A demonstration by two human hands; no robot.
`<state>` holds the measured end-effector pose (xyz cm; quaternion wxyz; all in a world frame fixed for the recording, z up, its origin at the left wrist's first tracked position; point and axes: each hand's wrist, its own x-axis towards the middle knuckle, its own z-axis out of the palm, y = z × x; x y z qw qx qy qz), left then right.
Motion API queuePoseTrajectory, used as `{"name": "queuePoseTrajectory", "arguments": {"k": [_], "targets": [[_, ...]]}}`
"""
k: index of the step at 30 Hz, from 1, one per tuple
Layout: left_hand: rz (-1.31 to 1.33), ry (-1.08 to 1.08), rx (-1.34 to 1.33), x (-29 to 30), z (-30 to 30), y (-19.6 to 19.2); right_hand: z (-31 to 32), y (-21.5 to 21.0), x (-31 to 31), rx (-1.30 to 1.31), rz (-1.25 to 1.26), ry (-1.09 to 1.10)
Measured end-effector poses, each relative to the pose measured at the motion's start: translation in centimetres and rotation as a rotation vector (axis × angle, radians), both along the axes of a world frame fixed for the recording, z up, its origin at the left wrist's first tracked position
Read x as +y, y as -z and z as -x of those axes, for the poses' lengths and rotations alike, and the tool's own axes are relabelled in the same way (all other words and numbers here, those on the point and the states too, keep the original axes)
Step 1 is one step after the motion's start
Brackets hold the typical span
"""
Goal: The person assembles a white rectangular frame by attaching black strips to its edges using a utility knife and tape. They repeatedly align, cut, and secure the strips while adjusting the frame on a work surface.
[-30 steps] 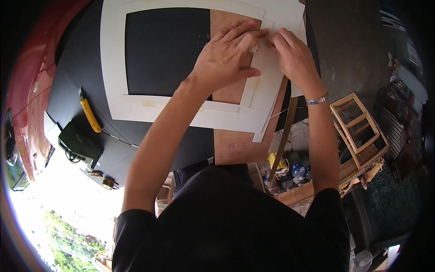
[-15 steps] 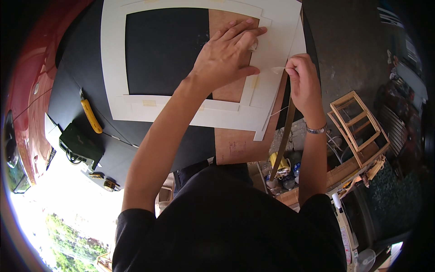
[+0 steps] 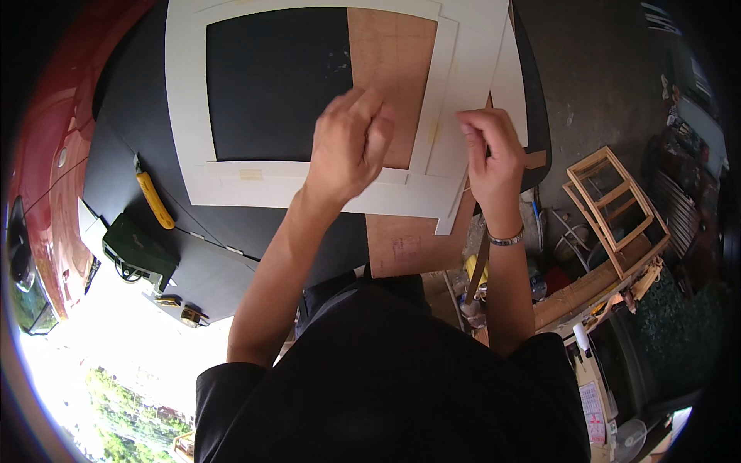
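Note:
A white rectangular frame of card-like strips (image 3: 255,189), with pale tape pieces at its joints, lies on the black tabletop (image 3: 316,239). Under its right part is a brown wooden board (image 3: 394,85), showing through the opening and past the near edge. My left hand (image 3: 351,143) hovers over the frame's near side, its fingers curled in and slightly blurred. Over the frame's right side, my right hand (image 3: 494,150) is closed with thumb and fingertips together. What either hand holds, if anything, is too small or hidden to make out.
A yellow utility knife (image 3: 154,199), a dark green box-like object (image 3: 135,245) and a tape measure (image 3: 191,315) lie at the table's left. Small wooden frames (image 3: 610,204) and a cluttered crate (image 3: 556,305) stand right. A red car (image 3: 58,147) is far left.
My left hand has come off the frame's right strip, moved left and nearer, and curled. My right hand has shifted left and slightly nearer; the thin whitish strip it pinched no longer shows.

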<state>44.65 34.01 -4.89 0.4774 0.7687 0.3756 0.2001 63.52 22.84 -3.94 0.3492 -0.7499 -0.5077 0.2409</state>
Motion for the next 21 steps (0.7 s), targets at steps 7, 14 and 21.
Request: {"name": "queuePoseTrajectory", "arguments": {"k": [7,14,21], "targets": [[-0.355,0.394,0.02,2.5,-1.8,1.8,0.4,2.2,0.0,-0.217,-0.052,-0.225],[-0.377,0.45,0.111,1.1,-1.8,3.2,0.6,2.8,-0.1,-0.257,-0.042,-0.248],[-0.316,0.447,0.076,0.5,-1.5,2.9,0.3,1.9,-0.3,-0.102,0.049,-0.245]]}}
